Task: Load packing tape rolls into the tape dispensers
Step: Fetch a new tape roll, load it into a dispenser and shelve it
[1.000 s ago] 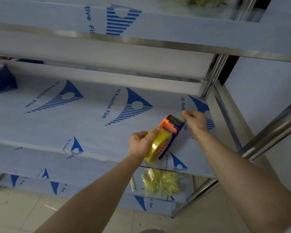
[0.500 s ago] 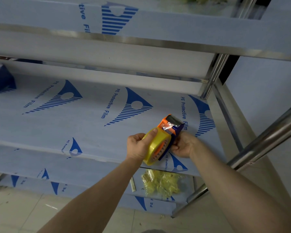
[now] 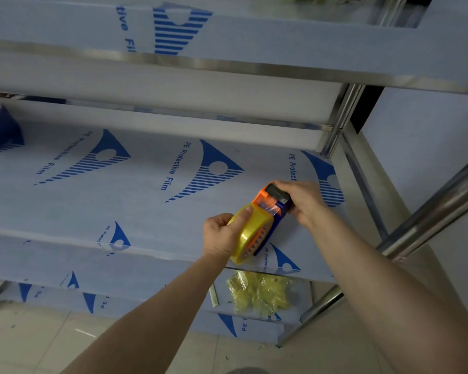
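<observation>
An orange and blue tape dispenser (image 3: 271,203) sits over the front right of the middle shelf (image 3: 146,201), with a yellowish roll of packing tape (image 3: 250,234) mounted in it. My left hand (image 3: 223,233) grips the roll from the left, thumb on its outer face. My right hand (image 3: 304,202) holds the dispenser's head, fingers over the dark roller end (image 3: 277,190). A strip of clear tape runs from the roll up to the orange head.
The steel rack is covered in white film with blue print. An upper shelf (image 3: 227,60) hangs over the work area. Crumpled yellow tape scraps (image 3: 257,292) lie on the lower shelf. A dark blue object (image 3: 0,128) sits far left. A steel post (image 3: 430,214) stands at right.
My right hand went from the tape end at the dispenser's head down to its blue side, then back up onto the roller end. The left hand kept its grip on the roll.
</observation>
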Demonstrator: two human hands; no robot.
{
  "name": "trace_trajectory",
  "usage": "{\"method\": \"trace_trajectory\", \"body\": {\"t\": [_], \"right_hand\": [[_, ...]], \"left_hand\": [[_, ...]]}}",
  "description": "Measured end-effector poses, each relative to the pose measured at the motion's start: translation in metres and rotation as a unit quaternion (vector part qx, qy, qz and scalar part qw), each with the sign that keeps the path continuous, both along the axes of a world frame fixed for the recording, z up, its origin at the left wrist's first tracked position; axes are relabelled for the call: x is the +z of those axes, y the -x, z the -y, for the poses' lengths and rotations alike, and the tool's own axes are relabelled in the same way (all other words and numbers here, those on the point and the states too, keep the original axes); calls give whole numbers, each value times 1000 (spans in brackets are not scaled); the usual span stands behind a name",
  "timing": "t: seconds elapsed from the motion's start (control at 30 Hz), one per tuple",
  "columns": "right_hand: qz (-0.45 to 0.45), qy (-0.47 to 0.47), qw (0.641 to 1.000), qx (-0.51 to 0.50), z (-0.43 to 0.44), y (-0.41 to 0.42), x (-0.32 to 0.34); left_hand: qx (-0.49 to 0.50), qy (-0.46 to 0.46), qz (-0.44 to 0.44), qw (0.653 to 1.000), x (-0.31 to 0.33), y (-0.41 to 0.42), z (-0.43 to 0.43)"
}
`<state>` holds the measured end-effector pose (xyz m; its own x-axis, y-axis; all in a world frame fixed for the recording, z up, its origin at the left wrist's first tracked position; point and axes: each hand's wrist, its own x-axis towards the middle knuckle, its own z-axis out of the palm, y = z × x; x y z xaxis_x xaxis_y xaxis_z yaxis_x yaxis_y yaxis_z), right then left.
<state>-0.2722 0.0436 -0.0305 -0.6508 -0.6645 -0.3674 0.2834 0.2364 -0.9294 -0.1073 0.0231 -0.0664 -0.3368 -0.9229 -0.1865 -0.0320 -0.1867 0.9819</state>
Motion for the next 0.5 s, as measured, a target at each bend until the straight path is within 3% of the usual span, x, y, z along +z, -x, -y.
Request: {"method": "trace_trajectory", "body": {"t": [0.37, 0.5], "right_hand": [[-22, 6, 1000, -14, -19, 1, -2], [-29, -4, 999, 31, -16, 3, 4]], "left_hand": [[22, -12, 12, 1000, 2, 4, 0], [14, 3, 20, 1000, 3, 5, 0]]}}
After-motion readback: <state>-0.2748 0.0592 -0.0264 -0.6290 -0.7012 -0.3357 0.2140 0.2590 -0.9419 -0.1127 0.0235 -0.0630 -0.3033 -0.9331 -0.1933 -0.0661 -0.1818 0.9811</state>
